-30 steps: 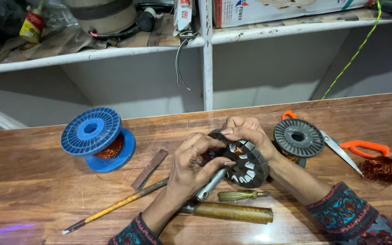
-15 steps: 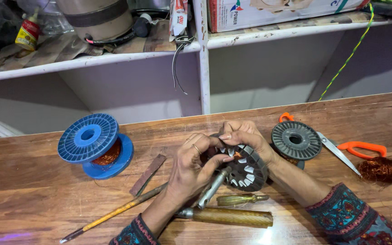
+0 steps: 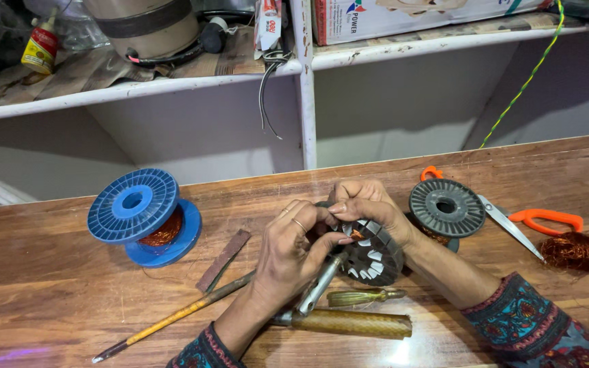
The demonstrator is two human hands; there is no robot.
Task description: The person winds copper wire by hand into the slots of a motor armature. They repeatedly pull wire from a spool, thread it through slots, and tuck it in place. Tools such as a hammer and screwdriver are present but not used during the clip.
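Observation:
A round dark motor stator with white slot liners stands tilted on the wooden bench. My right hand grips its top rim from above. My left hand presses against its left side, the fingertips pinched at a bit of copper wire at one slot. A hammer with a metal head and brown handle lies under my left wrist, just below the stator.
A blue spool of copper wire leans at the left. A grey spool, orange-handled scissors and a tangle of copper wire lie at the right. A thin brush-like stick, a flat brown strip and a brass tool lie nearby.
Both hands stay on the stator; my fingers have shifted slightly along its upper rim. The view has moved a little closer and lower.

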